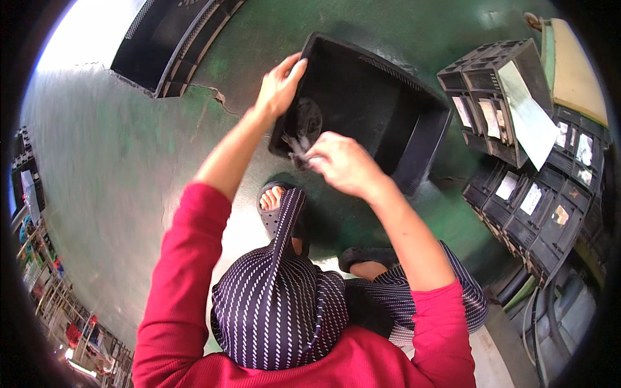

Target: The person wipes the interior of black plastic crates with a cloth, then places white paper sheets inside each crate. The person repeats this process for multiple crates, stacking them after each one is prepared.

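A black plastic crate (362, 84) is tilted in front of me with its inside facing me. My left hand (281, 85) is closed over the crate's upper left rim. At the crate's lower left edge, my right hand (344, 161) pinches a crumpled grey rag (304, 129), somewhat blurred by motion. The rag lies against the crate's left inner wall, and its lower end hangs between my fingers. My right fingertips are partly hidden.
On the right stand stacked black crates (540, 213) with paper labels, and a white sheet (527, 116) leans on one. Another black crate (165, 48) sits at the upper left. My feet in dark clogs (275, 220) rest on the green floor (142, 161) below the crate.
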Demonstrator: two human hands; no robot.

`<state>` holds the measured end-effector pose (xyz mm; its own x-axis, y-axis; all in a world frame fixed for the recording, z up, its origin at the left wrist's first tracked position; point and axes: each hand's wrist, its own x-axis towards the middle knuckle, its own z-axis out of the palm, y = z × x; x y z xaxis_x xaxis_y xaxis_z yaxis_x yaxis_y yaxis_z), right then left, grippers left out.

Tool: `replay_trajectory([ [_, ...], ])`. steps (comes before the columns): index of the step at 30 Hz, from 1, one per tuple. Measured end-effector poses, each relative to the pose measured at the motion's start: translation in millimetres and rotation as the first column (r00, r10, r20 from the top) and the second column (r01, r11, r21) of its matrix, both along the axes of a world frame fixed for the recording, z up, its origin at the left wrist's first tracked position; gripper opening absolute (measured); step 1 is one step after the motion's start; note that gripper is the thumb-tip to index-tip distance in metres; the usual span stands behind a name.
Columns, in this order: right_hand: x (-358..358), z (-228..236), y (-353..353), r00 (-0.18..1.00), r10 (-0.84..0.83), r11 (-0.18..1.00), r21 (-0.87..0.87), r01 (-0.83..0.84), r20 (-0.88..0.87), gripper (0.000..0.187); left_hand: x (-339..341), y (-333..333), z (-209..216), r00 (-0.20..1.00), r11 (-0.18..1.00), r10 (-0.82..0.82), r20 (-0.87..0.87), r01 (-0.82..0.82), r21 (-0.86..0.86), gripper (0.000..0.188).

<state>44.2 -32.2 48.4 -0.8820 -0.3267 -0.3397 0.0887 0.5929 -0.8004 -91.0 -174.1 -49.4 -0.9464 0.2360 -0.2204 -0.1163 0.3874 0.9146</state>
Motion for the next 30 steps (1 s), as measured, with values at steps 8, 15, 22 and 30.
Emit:
replay_trajectory([
  [8, -9, 32, 104, 0.966, -0.259, 0.945, 0.207, 0.254, -0.004, 0.024, -113, 55, 110, 0.480, 0.956, -0.168, -0.861, -0.134, -0.261, 0.061],
  [15, 52, -69, 65, 0.938, 0.038, 0.841, 0.496, -0.215, 0.344, 0.021, 136, 4, 32, 0.941, 0.954, 0.291, 0.170, -0.272, -0.127, 0.097],
  [22, 13, -90, 45, 0.998, -0.045, 0.986, 0.160, 0.039, 0.038, 0.025, 41, 33, 19, 0.992, 0.992, -0.123, 0.033, 0.122, 0.013, 0.073],
  [30, -57, -87, 21, 0.952, -0.113, 0.901, 0.432, -0.022, 0.284, 0.025, 90, 43, -5, 0.986, 0.933, 0.092, 0.142, -0.135, 0.335, 0.049],
])
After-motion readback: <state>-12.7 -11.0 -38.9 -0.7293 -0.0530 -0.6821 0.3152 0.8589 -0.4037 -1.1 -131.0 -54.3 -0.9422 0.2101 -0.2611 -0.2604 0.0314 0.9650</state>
